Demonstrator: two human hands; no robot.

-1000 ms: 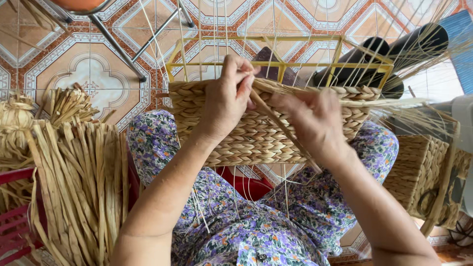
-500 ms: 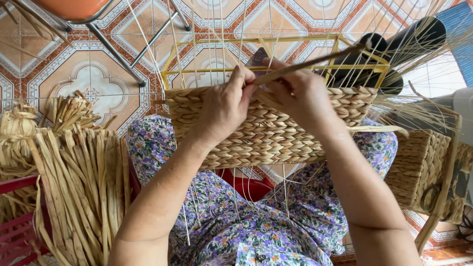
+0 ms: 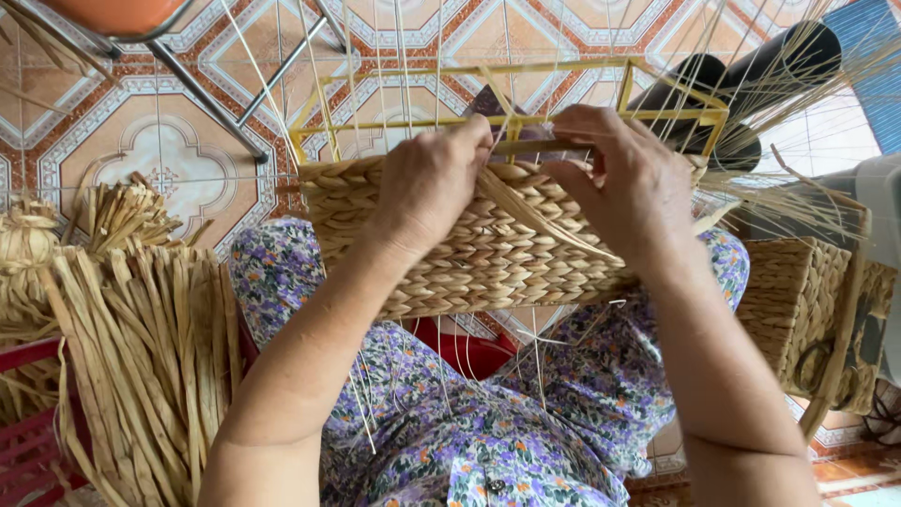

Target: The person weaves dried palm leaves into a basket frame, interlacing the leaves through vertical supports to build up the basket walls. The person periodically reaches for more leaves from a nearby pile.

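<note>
Bundled dried straw (image 3: pixel 141 357), a finished woven basket (image 3: pixel 807 310), patterned floor tiles (image 3: pixel 169 160).

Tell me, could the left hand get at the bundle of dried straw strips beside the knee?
Probably yes. The left hand grips the woven basket's top edge, and the straw bundle lies beside that arm, nothing between.

- Two hands: left hand (image 3: pixel 427 188), right hand (image 3: pixel 624 183)
- One half-woven basket (image 3: pixel 479 253) on one yellow wire frame (image 3: pixel 469 70)
- One finished basket (image 3: pixel 802 300)
- Two black tubes (image 3: pixel 751 70)
- One bundle of dried straw strips (image 3: pixel 141 347)
</note>
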